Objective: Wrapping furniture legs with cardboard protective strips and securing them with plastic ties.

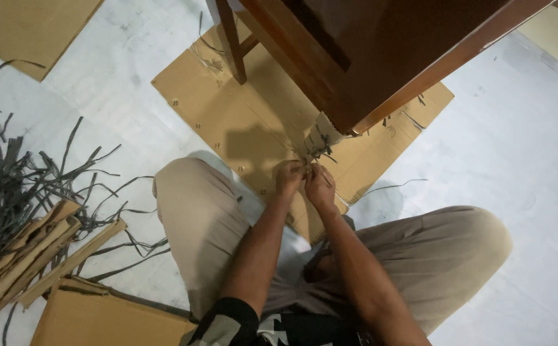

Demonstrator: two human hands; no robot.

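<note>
Cardboard sheet [227, 122] covers white floor [516, 128] under wooden table [381, 51].

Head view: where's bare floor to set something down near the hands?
Free: white floor right of the flat cardboard sheet, beyond the right knee. Also a strip between the sheet and the strap pile. Crowded: left side with straps and cardboard strips; both hands, left hand and right hand, sit tight at the wrapped furniture leg.
</note>
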